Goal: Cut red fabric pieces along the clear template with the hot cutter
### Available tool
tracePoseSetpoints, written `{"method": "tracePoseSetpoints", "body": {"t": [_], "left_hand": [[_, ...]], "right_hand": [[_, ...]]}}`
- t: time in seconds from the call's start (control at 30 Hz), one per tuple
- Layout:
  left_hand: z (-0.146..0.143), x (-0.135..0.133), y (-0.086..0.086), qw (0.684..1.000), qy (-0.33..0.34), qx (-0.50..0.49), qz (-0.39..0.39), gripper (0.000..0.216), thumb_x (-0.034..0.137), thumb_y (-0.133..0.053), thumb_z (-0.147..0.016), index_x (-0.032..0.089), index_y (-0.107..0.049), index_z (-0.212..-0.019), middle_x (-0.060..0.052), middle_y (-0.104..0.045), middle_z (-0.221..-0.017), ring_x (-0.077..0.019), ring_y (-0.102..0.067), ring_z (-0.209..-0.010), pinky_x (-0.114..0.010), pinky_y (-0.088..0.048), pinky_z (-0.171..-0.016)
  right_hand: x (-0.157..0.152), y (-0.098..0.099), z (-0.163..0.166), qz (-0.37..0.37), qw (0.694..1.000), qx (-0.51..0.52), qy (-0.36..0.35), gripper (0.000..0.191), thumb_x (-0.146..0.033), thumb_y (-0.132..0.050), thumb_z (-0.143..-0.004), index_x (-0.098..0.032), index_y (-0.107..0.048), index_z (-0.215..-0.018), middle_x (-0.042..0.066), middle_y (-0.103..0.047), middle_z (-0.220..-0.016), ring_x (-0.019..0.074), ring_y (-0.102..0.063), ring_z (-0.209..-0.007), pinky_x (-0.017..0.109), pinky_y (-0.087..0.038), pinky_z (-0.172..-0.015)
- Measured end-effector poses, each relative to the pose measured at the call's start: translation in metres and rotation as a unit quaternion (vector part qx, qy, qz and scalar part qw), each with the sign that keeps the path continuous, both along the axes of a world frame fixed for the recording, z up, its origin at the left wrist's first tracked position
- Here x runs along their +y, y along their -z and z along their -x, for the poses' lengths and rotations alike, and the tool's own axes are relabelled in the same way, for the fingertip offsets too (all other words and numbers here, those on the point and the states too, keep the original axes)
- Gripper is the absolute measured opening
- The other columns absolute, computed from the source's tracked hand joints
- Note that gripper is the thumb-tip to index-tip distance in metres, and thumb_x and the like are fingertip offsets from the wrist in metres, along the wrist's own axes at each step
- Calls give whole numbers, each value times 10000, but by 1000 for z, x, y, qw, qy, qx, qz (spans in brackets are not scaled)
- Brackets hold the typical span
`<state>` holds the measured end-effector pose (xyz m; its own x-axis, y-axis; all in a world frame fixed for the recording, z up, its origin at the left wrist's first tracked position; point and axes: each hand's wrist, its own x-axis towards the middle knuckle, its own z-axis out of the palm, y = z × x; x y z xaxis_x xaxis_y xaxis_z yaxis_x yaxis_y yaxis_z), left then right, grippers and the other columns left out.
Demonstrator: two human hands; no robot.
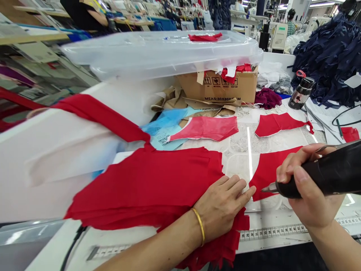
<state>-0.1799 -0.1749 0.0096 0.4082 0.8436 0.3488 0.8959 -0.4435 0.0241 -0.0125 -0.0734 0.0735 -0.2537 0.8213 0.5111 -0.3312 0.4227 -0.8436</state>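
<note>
My left hand [224, 205], with a gold bangle on the wrist, lies fingers outstretched on the right side of a stack of red fabric pieces [158, 177]. Its index fingertip reaches the left edge of a separate red fabric piece [266, 171]. Wrapped around a black handheld tool [335, 171] with a pointed metal tip is my right hand [313, 192]. The tip points left and sits at the lower left part of that red piece; whether it touches the cloth I cannot tell. My right hand and the tool cover the piece's right side.
Two more cut pieces, a pinkish-red piece [207, 128] and a red piece [282, 124], lie behind. A measuring tape [276, 230] runs along the front edge. Further back are a cardboard box [220, 88], a clear plastic lid [169, 49], a dark bottle [301, 93] and navy strips [329, 56].
</note>
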Motion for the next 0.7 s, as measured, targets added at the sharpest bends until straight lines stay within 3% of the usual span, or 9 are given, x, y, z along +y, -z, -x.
{"method": "tracePoseSetpoints", "body": {"t": [0.2, 0.33, 0.5, 0.7], "left_hand": [[-1, -2, -11, 999, -8, 22, 49, 509, 26, -585, -822, 165, -575, -1311, -70, -619, -1014, -225, -546, -921, -353, -446, -783], [-1, -1, -2, 999, -11, 13, 28, 489, 29, -586, -814, 175, -595, -1281, -59, -604, -962, -224, -536, -878, -349, -438, -754], [-1, -1, 12, 999, -13, -31, -16, 470, 10, -537, -795, 172, -616, -1230, -61, -596, -938, -224, -524, -845, -348, -436, -738], [-1, -2, 9, 999, -16, -30, -16, 481, -2, -525, -786, 164, -604, -1230, -62, -607, -938, -230, -549, -860, -353, -455, -743]], "right_hand": [[46, 0, 22, -23, 997, 52, 56, 204, -181, -669, -839, -236, -566, -1006, -85, -591, -640, 115, -581, -502, 273, -497, -509], [71, 5, 39, -44, 993, 50, 95, 189, -227, -683, -794, -221, -581, -953, -97, -572, -586, 105, -562, -473, 270, -499, -517], [77, 8, 51, -31, 992, 43, 111, 240, -262, -691, -756, -221, -563, -953, -98, -568, -577, 103, -552, -463, 262, -480, -500], [80, 18, 56, -7, 990, 38, 138, 257, -303, -728, -727, -231, -550, -896, -84, -571, -579, 123, -569, -497, 291, -490, -527]]}}
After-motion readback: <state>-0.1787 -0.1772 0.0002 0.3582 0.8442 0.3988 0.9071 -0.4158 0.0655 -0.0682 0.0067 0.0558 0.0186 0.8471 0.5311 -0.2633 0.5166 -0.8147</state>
